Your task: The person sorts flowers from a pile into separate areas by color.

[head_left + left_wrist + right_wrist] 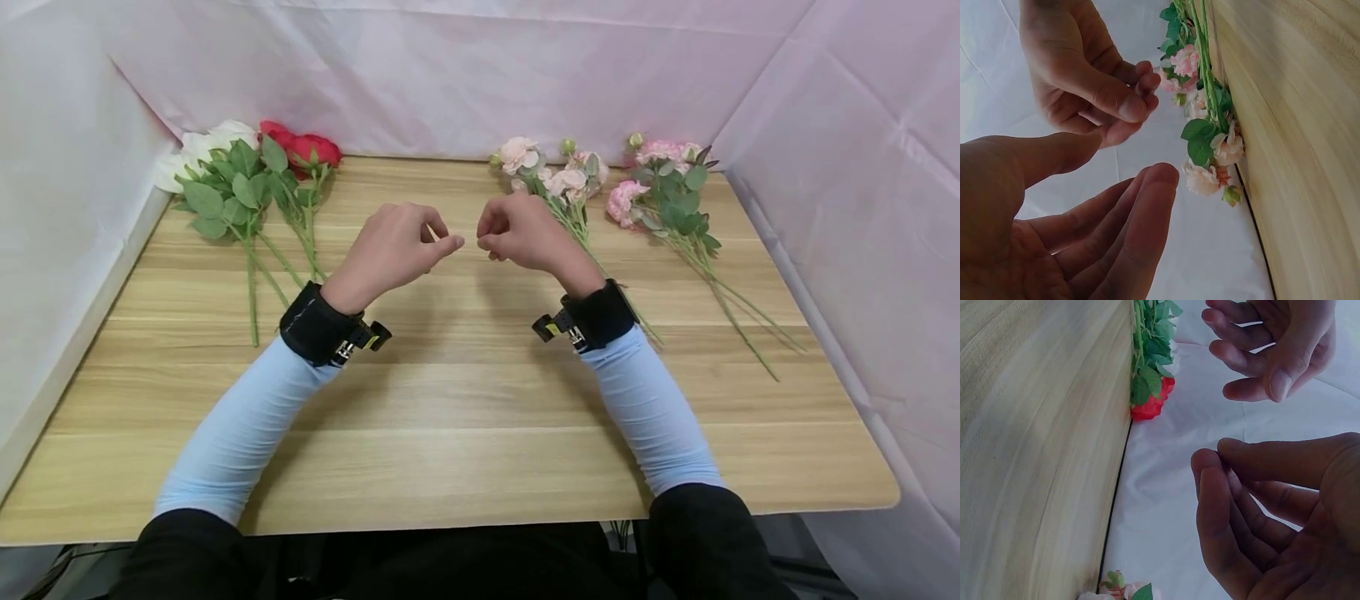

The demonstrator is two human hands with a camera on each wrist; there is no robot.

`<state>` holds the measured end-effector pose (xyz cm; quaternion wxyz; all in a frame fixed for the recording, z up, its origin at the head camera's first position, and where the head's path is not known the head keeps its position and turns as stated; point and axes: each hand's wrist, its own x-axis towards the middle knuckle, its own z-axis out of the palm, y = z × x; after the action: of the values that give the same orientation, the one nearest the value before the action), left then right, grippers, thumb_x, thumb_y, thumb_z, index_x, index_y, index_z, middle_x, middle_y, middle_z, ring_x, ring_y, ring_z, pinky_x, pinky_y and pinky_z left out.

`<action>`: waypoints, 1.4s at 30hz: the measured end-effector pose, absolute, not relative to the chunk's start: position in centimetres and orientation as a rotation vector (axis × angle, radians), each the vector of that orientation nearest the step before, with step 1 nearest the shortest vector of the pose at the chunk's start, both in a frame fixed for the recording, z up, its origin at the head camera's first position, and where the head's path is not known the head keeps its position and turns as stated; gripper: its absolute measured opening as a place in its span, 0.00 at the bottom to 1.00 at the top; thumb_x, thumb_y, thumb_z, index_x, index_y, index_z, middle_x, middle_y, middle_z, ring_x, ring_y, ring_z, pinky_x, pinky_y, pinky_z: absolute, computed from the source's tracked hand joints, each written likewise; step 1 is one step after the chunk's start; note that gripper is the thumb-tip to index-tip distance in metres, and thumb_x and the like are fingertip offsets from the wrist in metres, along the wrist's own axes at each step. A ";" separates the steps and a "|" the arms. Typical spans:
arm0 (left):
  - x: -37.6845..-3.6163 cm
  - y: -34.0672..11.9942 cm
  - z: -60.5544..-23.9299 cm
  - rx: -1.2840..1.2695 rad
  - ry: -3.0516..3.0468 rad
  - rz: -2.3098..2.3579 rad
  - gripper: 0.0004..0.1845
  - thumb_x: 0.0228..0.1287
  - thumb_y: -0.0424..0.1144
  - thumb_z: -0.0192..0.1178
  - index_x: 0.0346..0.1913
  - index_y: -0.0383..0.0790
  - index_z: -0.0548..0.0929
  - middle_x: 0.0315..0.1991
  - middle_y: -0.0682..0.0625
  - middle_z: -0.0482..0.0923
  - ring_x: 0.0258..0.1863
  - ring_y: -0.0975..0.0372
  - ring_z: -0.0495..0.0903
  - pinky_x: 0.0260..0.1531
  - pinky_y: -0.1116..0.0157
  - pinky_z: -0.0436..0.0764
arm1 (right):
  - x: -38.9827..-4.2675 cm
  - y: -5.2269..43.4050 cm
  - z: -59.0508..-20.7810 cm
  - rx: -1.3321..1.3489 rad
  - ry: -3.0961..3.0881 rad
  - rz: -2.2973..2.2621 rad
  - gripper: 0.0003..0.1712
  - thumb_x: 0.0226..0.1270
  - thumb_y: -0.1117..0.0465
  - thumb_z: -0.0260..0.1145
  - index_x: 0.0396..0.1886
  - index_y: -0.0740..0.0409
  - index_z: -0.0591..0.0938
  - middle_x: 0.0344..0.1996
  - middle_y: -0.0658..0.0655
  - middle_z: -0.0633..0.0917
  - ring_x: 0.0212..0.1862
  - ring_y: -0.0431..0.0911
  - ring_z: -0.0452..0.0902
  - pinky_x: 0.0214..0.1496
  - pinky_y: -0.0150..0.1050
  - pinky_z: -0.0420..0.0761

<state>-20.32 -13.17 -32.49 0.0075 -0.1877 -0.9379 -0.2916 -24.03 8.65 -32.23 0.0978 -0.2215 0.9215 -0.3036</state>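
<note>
Covering most of the head view, the wooden table point(465, 417) is the largest thing, with white cloth point(450, 75) hanging behind it and along both sides. Above the middle of the table the person keeps both hands in the air, close to each other but not touching. The arms wear light blue sleeves point(240, 433) over black ones, and each wrist has a black strap point(315, 325) with a small camera on it. The left hand point(390, 250) has its fingers loosely curled, with the thumb and first finger pointing toward the other hand; in the left wrist view its fingers point(1141, 212) are relaxed and hold nothing. The right hand point(521, 232) is curled a little more, its fingertips point(1138, 94) drawn together near the thumb, and no thing is seen between them, so it also grasps nothing. The flowers lie at the far edge of the table, in four groups. On the left side, well apart from the left hand, are the white roses point(202, 150) and just beside them the red roses point(307, 150), their green stems pointing toward the person. On the right side lie the pale pink flowers point(547, 171), whose stems pass just under the right wrist, and farther right the darker pink flowers point(660, 179) with long thin stems.
</note>
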 end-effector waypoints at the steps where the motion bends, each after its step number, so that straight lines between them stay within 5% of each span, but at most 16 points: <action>1: -20.4 -13.4 -32.3 -0.572 -2.930 -0.899 0.18 0.72 0.53 0.63 0.45 0.40 0.90 0.36 0.45 0.89 0.32 0.55 0.85 0.35 0.58 0.79 | -24.1 8.7 -32.2 -0.649 2.723 -0.906 0.03 0.72 0.64 0.66 0.39 0.58 0.85 0.35 0.60 0.91 0.35 0.49 0.88 0.36 0.37 0.81; 9: -22.1 -18.0 -31.2 -0.350 -2.951 -0.780 0.25 0.74 0.55 0.60 0.51 0.35 0.89 0.48 0.37 0.89 0.43 0.46 0.87 0.46 0.49 0.82 | -24.1 9.4 -32.1 -0.602 2.722 -0.916 0.03 0.72 0.63 0.67 0.39 0.58 0.85 0.37 0.62 0.91 0.39 0.56 0.90 0.34 0.37 0.82; 12: -23.2 -21.0 -31.9 -0.236 -2.979 -0.730 0.24 0.72 0.54 0.62 0.35 0.33 0.89 0.27 0.41 0.85 0.27 0.51 0.81 0.31 0.55 0.78 | -24.1 9.5 -32.1 -0.588 2.723 -0.916 0.03 0.72 0.63 0.67 0.39 0.58 0.85 0.38 0.62 0.91 0.40 0.56 0.90 0.33 0.37 0.82; 14: -24.0 -22.9 -32.7 -0.154 -3.004 -0.677 0.26 0.71 0.52 0.64 0.20 0.35 0.82 0.14 0.48 0.72 0.17 0.56 0.70 0.21 0.60 0.70 | -24.0 9.6 -32.1 -0.572 2.718 -0.922 0.04 0.73 0.62 0.66 0.40 0.57 0.85 0.38 0.62 0.91 0.41 0.57 0.90 0.33 0.37 0.82; 16: -24.6 -24.4 -33.6 -0.063 -3.047 -0.608 0.29 0.68 0.50 0.66 0.14 0.38 0.69 0.12 0.53 0.57 0.16 0.58 0.62 0.18 0.62 0.62 | -24.0 9.6 -32.2 -0.561 2.711 -0.938 0.04 0.73 0.62 0.66 0.40 0.58 0.85 0.39 0.63 0.91 0.41 0.57 0.90 0.33 0.37 0.82; 24: -26.4 -26.9 -35.8 0.140 -3.231 -0.473 0.24 0.64 0.52 0.70 0.28 0.34 0.76 0.33 0.35 0.79 0.36 0.43 0.82 0.25 0.48 0.80 | -24.1 9.5 -32.3 -0.564 2.691 -0.971 0.05 0.73 0.63 0.66 0.41 0.60 0.85 0.39 0.65 0.90 0.41 0.59 0.89 0.33 0.35 0.82; 31: -26.7 -27.8 -36.6 0.214 -3.209 -0.446 0.17 0.63 0.45 0.64 0.29 0.32 0.77 0.38 0.31 0.80 0.40 0.39 0.82 0.26 0.48 0.80 | -24.1 9.3 -32.4 -0.564 2.674 -0.988 0.04 0.72 0.62 0.67 0.40 0.59 0.85 0.40 0.65 0.91 0.40 0.58 0.90 0.34 0.37 0.83; 42: -27.1 -28.2 -37.8 0.107 -3.106 -0.630 0.15 0.55 0.34 0.59 0.13 0.37 0.77 0.14 0.42 0.80 0.43 0.32 0.83 0.47 0.38 0.80 | -24.1 9.2 -32.7 -0.564 2.687 -0.955 0.04 0.72 0.61 0.67 0.39 0.56 0.85 0.40 0.64 0.91 0.38 0.52 0.90 0.36 0.40 0.84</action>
<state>-27.12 -28.17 -37.76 -0.0145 0.0336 -0.9794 -0.1987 -24.10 9.22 -32.66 0.1171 -0.1926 0.9179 -0.3264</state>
